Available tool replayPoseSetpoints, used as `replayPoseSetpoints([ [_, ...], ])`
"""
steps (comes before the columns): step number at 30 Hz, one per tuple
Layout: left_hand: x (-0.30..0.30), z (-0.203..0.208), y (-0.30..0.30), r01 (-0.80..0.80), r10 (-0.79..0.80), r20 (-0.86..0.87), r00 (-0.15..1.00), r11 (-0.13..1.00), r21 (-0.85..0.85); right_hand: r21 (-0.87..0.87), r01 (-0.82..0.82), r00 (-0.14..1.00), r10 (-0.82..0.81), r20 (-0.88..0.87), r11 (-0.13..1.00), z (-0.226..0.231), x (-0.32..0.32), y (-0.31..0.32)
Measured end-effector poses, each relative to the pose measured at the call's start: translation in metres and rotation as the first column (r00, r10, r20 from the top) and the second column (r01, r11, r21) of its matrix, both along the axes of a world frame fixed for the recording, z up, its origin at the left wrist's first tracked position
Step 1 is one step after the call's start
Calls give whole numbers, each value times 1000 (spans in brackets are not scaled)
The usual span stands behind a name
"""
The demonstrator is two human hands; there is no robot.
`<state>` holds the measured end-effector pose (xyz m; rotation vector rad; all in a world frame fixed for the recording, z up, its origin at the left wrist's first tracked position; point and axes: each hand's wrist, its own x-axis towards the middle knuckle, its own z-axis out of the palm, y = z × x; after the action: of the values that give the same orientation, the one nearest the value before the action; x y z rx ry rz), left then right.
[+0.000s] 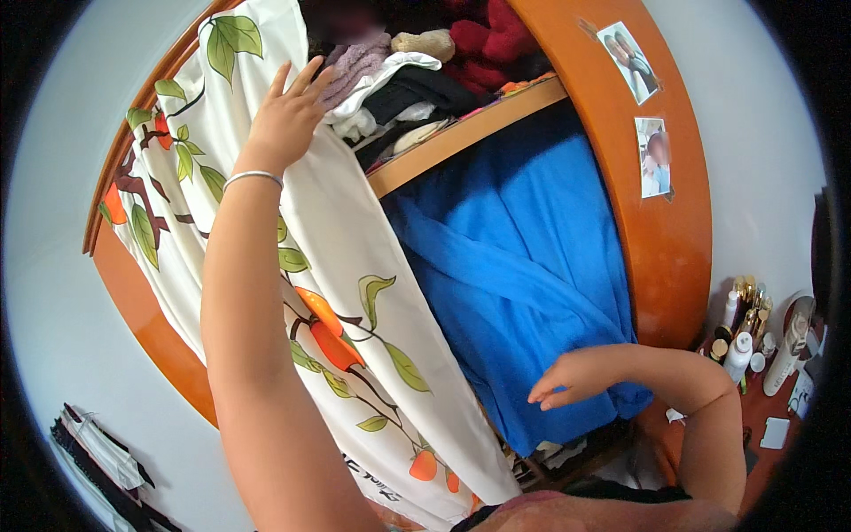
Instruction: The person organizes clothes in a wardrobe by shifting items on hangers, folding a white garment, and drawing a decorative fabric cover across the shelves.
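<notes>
My left hand (288, 122) is raised high at the upper left, fingers spread, lying against the edge of a white curtain (332, 239) printed with green leaves and orange fruit. It grips nothing that I can see. Lower right, my right hand (569, 379) hangs loosely curved with a gap under its fingers, in front of a large blue cloth (523, 257); whether it touches the cloth I cannot tell. The cloth hangs in folds inside an orange-brown wooden wardrobe (660, 257), below a shelf (470, 133) piled with clothes, among them a mauve knitted piece (356, 69) and dark red fabric (492, 44).
At the right, a reddish-brown table (709, 441) carries several bottles, including a white one (737, 357), and a round mirror (798, 309). Two photos (629, 62) are taped to the wardrobe frame. Dark and white garments (106, 461) hang at the lower left wall.
</notes>
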<state>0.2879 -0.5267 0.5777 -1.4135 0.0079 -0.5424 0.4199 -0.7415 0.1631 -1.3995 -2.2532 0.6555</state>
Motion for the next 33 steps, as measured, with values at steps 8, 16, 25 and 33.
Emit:
replayPoseSetpoints([
  [8,-66,33,55,-205,302,445,843,945,-253,-161,54,998,-47,48,986,-30,-3,-14],
  [16,-179,30,112,-202,459,635,621,877,-436,-173,108,988,-125,-93,979,-56,-8,-5],
  [25,-187,-67,147,128,-21,426,905,966,-225,-294,136,954,-206,-219,946,-82,-59,72],
  [33,-220,-228,121,105,-152,-24,988,782,-614,-67,7,944,-28,-329,998,-129,-163,162],
])
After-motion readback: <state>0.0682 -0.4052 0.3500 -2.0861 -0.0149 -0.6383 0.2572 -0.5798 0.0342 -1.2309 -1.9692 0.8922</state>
